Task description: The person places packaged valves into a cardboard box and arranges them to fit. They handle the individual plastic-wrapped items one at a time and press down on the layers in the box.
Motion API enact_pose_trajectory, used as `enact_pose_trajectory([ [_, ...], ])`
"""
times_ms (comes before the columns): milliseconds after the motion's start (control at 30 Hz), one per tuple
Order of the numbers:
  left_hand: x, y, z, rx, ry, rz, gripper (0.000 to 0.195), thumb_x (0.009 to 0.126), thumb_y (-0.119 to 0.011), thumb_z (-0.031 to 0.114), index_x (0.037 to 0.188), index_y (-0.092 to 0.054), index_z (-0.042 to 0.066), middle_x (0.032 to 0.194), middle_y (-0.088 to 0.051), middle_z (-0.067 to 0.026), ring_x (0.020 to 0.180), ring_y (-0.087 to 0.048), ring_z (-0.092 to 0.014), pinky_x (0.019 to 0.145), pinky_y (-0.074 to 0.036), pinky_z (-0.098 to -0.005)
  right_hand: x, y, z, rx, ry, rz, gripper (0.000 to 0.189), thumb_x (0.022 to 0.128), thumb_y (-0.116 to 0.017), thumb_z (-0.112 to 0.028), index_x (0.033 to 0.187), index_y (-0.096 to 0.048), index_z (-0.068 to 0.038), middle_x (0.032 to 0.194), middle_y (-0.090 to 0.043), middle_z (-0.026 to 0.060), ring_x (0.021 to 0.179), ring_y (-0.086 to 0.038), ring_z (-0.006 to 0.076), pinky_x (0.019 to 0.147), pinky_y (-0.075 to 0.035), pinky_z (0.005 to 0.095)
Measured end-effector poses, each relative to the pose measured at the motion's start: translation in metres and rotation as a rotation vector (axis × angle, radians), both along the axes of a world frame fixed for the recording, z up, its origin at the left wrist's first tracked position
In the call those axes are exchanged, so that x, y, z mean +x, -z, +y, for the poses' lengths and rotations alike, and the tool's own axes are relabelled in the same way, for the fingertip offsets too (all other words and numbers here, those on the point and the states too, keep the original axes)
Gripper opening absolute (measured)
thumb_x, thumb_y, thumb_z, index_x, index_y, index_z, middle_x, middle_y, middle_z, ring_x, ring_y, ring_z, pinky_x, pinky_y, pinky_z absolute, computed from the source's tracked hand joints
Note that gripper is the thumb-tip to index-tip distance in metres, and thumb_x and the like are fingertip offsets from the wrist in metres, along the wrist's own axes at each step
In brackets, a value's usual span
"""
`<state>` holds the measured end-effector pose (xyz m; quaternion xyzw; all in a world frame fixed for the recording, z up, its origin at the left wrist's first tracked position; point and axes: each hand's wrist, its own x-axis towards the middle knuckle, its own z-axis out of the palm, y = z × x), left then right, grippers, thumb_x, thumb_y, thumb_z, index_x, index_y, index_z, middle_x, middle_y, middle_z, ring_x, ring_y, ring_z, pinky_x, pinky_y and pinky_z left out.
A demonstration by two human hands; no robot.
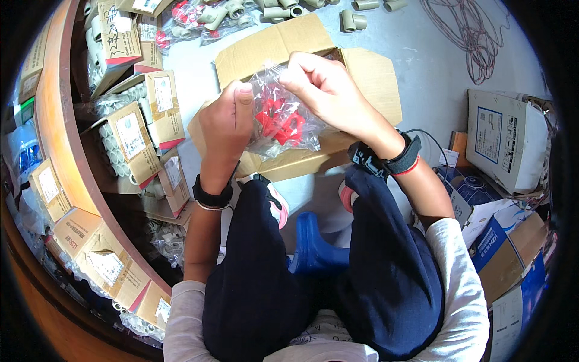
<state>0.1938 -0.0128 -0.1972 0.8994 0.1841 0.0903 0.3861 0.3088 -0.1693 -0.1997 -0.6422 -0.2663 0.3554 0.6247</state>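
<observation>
A clear plastic bag [281, 118] hangs between my two hands, with red plastic parts [282, 122] and some pale pieces inside. My left hand [227, 118] is closed on the bag's left edge, thumb on top. On the upper right edge, my right hand [323, 92] pinches the plastic between thumb and curled fingers. Directly below the bag stands a cardboard box [276, 40] with its flaps spread; the hands and bag hide most of its inside.
Cartons of pipe fittings [131, 140] fill a wooden shelf [56, 113] on the left. Loose grey fittings [353, 20] and bagged fittings [206, 20] lie on the floor beyond. A wire coil [477, 40] and a white carton [506, 138] are at right. A blue stool [314, 246] is beneath me.
</observation>
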Motion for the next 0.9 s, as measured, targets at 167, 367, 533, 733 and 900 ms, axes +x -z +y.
enact_pose_trajectory([
  [167, 0.003, -0.001, 0.001, -0.240, -0.062, 0.086, 0.030, 0.095, -0.052, 0.029, 0.087, -0.062, 0.002, 0.059, -0.053, -0.0158, 0.050, -0.052, -0.025, 0.051, -0.042, -0.0324, -0.005, 0.016, -0.018, 0.073, 0.040, -0.110, 0.023, 0.094, -0.058, -0.023, 0.084, -0.056, -0.001, 0.067, -0.055, 0.0042, 0.060, -0.047, 0.0086, 0.056, -0.041, 0.0260],
  [367, 0.007, 0.012, 0.017, 0.113, -0.109, 0.086, 0.023, 0.093, -0.054, 0.019, 0.094, -0.065, 0.000, 0.065, -0.062, -0.0139, 0.052, -0.055, -0.025, 0.052, -0.043, -0.0316, -0.011, 0.001, -0.028, -0.134, 0.065, 0.029, 0.023, 0.098, -0.050, -0.019, 0.085, -0.055, 0.000, 0.066, -0.050, 0.0034, 0.060, -0.044, 0.0090, 0.056, -0.039, 0.0260],
  [533, -0.020, 0.050, 0.103, 0.433, -0.209, 0.041, 0.030, 0.099, -0.047, 0.020, 0.104, -0.064, -0.004, 0.089, -0.068, -0.0114, 0.076, -0.063, -0.019, 0.072, -0.050, -0.0313, 0.017, 0.007, -0.055, 0.021, 0.343, 0.191, 0.022, 0.099, -0.049, -0.021, 0.095, -0.059, -0.001, 0.081, -0.055, -0.0044, 0.073, -0.047, 0.0023, 0.064, -0.041, 0.0191],
  [733, 0.009, 0.030, 0.005, -0.977, -0.346, 0.101, 0.048, 0.103, -0.032, 0.042, 0.108, -0.058, 0.002, 0.087, -0.066, -0.0086, 0.077, -0.064, -0.017, 0.063, -0.051, -0.0265, 0.020, 0.000, -0.050, 0.318, 0.308, 0.606, 0.024, 0.101, -0.045, -0.027, 0.087, -0.051, -0.009, 0.064, -0.043, -0.0053, 0.048, -0.037, 0.0032, 0.042, -0.031, 0.0185],
  [900, 0.008, 0.031, -0.029, -1.243, -0.308, 0.194, 0.053, 0.103, -0.022, 0.046, 0.113, -0.051, 0.003, 0.087, -0.062, -0.0096, 0.064, -0.058, -0.018, 0.057, -0.045, -0.0281, 0.003, 0.000, -0.032, 0.207, 0.465, 0.733, 0.033, 0.102, -0.041, -0.033, 0.075, -0.040, -0.012, 0.057, -0.034, -0.0043, 0.040, -0.026, 0.0057, 0.036, -0.020, 0.0212],
])
